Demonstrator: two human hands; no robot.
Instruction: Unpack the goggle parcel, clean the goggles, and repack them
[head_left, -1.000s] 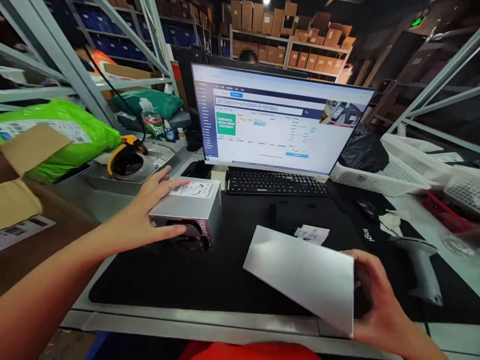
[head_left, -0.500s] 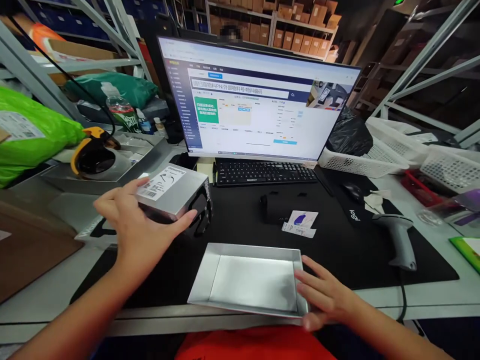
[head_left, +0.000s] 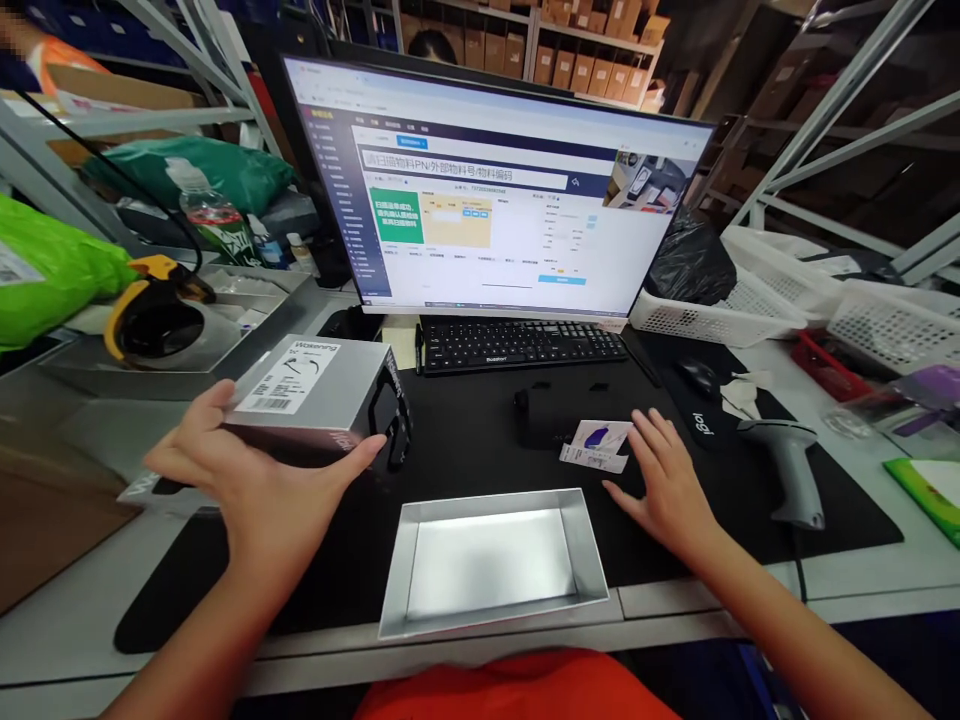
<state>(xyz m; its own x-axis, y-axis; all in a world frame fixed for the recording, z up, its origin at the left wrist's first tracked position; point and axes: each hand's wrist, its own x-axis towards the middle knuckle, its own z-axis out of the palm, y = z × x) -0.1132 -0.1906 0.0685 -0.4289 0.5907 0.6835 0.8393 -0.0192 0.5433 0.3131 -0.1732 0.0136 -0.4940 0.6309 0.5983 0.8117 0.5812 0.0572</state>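
Observation:
My left hand [head_left: 259, 490] grips a grey cardboard box [head_left: 349, 372] with a white label on top, at the left of the black desk mat. Its thumb lies along the front side and its fingers reach round the left edge. Close to the mat's front edge lies an open, silvery box tray [head_left: 491, 565] with nothing in it. My right hand [head_left: 664, 490] is open, fingers stretched, at the right edge of a small printed card [head_left: 598, 445]. Whether it touches the card I cannot tell. A dark case [head_left: 551, 412] lies right behind the card.
A monitor [head_left: 495, 200] and a keyboard [head_left: 517, 345] stand at the back. On the right are a barcode scanner [head_left: 791, 470], a mouse [head_left: 697, 378] and white baskets [head_left: 720, 320]. A grey tray [head_left: 217, 350] with a tape dispenser [head_left: 154, 320] sits at the left.
My right hand has left the silvery tray and moved up and forward to the card. The left hand stays on the grey box. The view has shifted slightly.

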